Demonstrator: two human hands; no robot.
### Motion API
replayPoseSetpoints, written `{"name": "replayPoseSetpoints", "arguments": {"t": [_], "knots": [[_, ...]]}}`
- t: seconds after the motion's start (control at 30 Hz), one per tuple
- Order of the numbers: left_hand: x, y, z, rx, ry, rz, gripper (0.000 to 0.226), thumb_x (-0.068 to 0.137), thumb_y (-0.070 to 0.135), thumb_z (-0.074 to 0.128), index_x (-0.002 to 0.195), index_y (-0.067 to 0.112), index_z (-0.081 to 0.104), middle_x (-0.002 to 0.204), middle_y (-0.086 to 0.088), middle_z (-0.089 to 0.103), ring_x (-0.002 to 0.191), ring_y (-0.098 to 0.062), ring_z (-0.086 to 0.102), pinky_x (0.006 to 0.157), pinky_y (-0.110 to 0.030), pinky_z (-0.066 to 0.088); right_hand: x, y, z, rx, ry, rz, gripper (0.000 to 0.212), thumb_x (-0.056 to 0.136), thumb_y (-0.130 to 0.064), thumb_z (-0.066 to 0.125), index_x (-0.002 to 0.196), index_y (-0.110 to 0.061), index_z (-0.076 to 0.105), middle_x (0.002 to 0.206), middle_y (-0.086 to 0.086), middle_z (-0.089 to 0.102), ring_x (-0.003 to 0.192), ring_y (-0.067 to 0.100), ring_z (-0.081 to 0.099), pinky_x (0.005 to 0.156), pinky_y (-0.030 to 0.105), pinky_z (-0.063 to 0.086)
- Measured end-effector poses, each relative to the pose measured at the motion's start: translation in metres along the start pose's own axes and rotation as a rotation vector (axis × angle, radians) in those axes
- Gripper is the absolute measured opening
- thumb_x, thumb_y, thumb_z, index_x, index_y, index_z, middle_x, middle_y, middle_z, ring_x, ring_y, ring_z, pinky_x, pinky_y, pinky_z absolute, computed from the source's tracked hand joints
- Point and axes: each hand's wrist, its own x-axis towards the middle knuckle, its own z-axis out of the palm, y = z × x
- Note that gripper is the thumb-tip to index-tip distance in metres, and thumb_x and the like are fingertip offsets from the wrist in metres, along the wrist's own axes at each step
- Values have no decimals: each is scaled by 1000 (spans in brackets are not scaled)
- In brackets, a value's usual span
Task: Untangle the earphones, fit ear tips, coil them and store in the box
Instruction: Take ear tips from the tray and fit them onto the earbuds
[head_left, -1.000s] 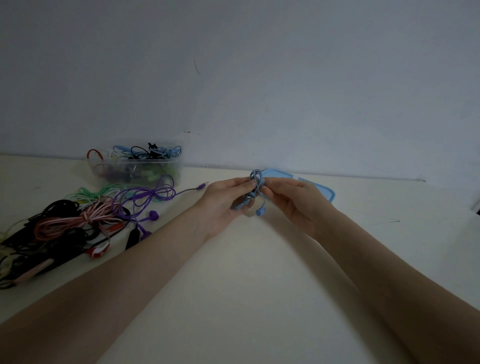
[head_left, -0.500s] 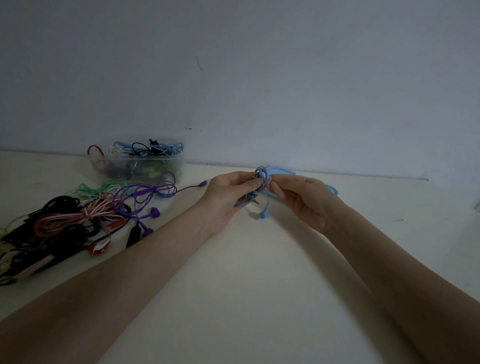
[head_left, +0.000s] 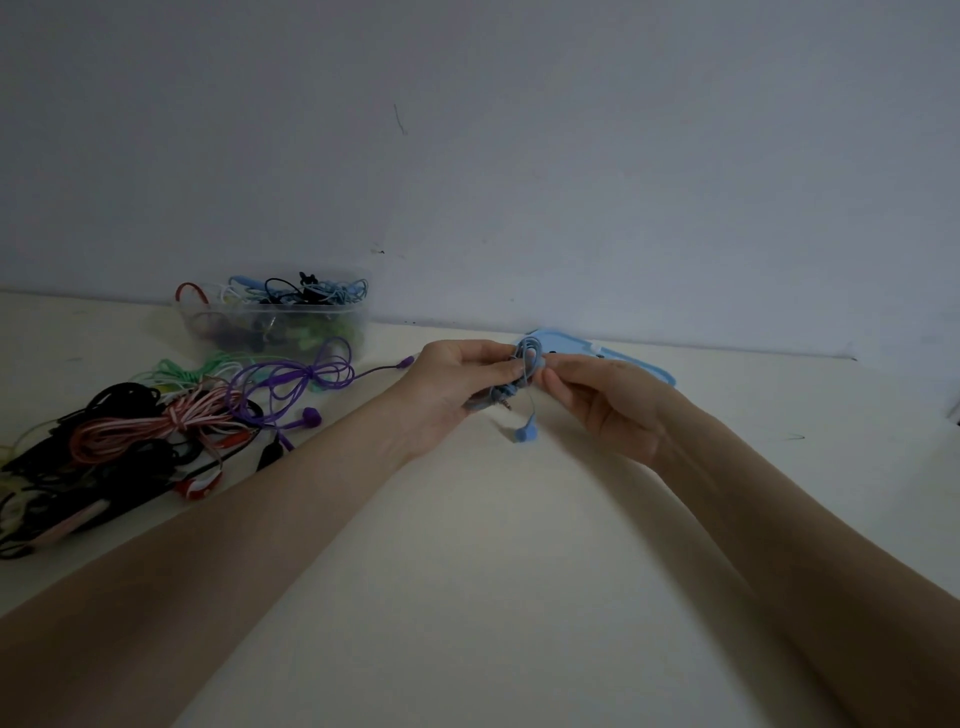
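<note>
moved: one bud hangs lower now | left hand (head_left: 451, 389) grips blue earphones (head_left: 523, 370), frame centre | right hand (head_left: 605, 397) pinches cord | tip: keep loops tight, tuck plug | box (head_left: 208, 325) upper left

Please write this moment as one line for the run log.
step: coiling | left hand: holds blue earphones | right hand: pinches cable | box: apart, left
</note>
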Motion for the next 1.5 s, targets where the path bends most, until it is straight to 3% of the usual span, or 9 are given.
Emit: {"name": "replayPoseSetpoints", "arguments": {"t": [0.1, 0.27, 0.5, 0.63, 0.83, 1.03, 1.2, 1.5], "knots": [[-1, 1, 1, -109, -7, -32, 11, 87, 2, 57, 89, 6, 67, 71, 5, 72, 60, 0, 63, 60, -11, 50, 2, 1, 3, 25, -4, -26, 16, 89, 6, 49, 96, 10, 63, 84, 11, 71, 72, 10, 70, 63, 12, 54], [0, -1, -1, -192, -7, -71, 11, 87, 6, 58, 89, 6, 68, 79, 3, 72, 69, -2, 63, 66, -13, 51, 0, 3, 4, -51, 15, -115, 14, 87, 9, 50, 87, 9, 64, 78, 11, 72, 72, 12, 70, 67, 14, 55], [0, -1, -1, -232, 18, -92, 11, 88, 5, 57, 87, 6, 68, 73, 3, 71, 65, -1, 62, 59, -13, 50, -5, -1, 6, -300, 18, -276, 15, 86, 9, 54, 84, 2, 67, 78, 9, 72, 72, 14, 69, 76, 19, 56], [2, 0, -1, -237, 44, -123, 11, 88, 6, 58, 83, 5, 68, 68, -1, 69, 64, -4, 64, 57, -15, 51, -7, -3, 6, -402, 4, -285, 14, 85, 5, 57, 81, -3, 68, 70, 4, 71, 64, 10, 66, 71, 17, 56], [1, 2, -1, -259, 44, -151, 9, 87, 7, 60, 83, 4, 68, 68, -2, 70, 63, -4, 66, 57, -15, 51, -4, -2, 7, -546, 53, -326, 7, 83, 3, 62, 83, -2, 67, 78, 10, 69, 66, 11, 65, 70, 18, 56], [1, 4, 1, -230, 52, -167, 7, 87, 7, 60, 86, 3, 66, 67, 0, 70, 61, -4, 66, 55, -15, 50, -1, -1, 6, -607, 96, -353, 7, 82, 1, 65, 77, -4, 67, 76, 11, 69, 68, 17, 64, 71, 20, 56], [2, -3, 2, -43, 81, -57, 6, 84, 4, 63, 87, 9, 66, 74, -2, 68, 58, -3, 62, 57, -13, 50, -2, 0, 2, -522, 26, -300, 9, 83, 7, 60, 82, -1, 65, 82, 14, 68, 74, 18, 66, 77, 22, 56], [4, -5, 0, -9, 24, -47, 12, 87, 1, 58, 94, 9, 63, 88, -7, 67, 75, -10, 63, 61, -14, 51, 0, 0, 1, -574, 35, -319, 10, 83, 4, 62, 80, -4, 67, 79, 11, 68, 71, 15, 65, 76, 22, 55]]}}
